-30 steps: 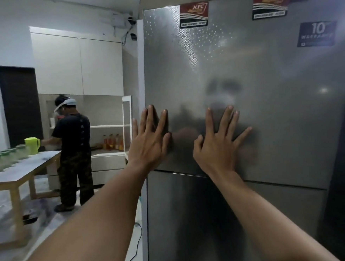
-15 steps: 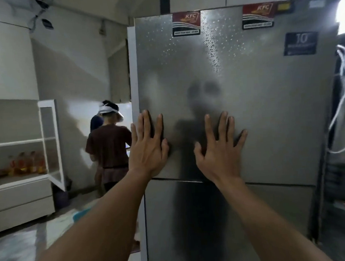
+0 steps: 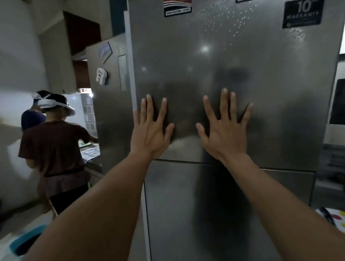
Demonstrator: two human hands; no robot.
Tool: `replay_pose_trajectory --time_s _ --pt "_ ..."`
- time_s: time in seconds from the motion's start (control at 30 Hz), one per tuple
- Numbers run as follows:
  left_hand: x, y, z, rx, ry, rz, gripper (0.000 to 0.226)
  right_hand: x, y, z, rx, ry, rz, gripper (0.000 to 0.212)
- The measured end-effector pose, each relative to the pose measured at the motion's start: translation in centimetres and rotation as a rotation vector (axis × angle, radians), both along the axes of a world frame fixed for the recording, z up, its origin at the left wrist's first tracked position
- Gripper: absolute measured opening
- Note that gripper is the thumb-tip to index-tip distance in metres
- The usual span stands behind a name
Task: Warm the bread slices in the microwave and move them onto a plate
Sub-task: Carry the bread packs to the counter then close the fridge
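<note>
At the left of the frame a person in a brown shirt and white visor headset stands turned away at a tabletop, with a round teal plastic basin on the floor in the lower left corner. Right of that person is a smaller grey metal refrigerator carrying a white magnet. At centre the left hand lies flat, fingers straight and spread, near the left edge of the tall brushed-steel refrigerator door. Just right of it the right hand presses the same door in the same way. Neither hand has hold of anything. A red KFC sticker and a black warranty label sit along the top of the door. At the right edge there is a dark glassy panel that may be the microwave, though it is too blurred to tell, and a dotted white cloth below it. The bread slices and the plate are nowhere in view, so their look cannot be told. The task seems barely started: the next move probably calls for finding the bread, perhaps by shifting a hand to the door's edge and pulling it open.
</note>
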State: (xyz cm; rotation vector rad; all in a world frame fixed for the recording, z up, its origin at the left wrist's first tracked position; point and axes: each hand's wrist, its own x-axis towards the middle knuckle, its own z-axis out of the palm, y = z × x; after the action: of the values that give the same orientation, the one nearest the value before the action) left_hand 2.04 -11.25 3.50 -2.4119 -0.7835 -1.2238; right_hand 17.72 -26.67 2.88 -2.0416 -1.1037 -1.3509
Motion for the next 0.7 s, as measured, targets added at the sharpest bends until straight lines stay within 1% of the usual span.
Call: replay_pose_trajectory --time_s 0.07,0.3,0.4,0.6,0.7 --pt "1.4 1.6 -0.2 -0.013 0.001 -0.045 0.07 0.6 1.0 -0.2 0.014 0.006 -0.039 0.079" --pt "7.3 5.2 -1.1 -0.074 0.013 -0.272 0.07 3.7 2.4 -0.4 -0.041 -0.012 -0.199 0.079" --pt "9.5 5.9 -1.6 -0.095 -0.038 -0.34 0.072 3.8 2.7 -0.4 -0.035 -0.005 -0.248 0.079" --pt "12.0 6.1 -2.0 -0.065 -0.203 -0.426 0.077 3.3 2.9 -0.1 -0.06 0.018 -0.347 0.078" --pt "12.6 6.0 -1.8 -0.019 -0.21 -0.459 0.077 2.9 2.7 -0.1 -0.049 0.056 -0.382 0.08"
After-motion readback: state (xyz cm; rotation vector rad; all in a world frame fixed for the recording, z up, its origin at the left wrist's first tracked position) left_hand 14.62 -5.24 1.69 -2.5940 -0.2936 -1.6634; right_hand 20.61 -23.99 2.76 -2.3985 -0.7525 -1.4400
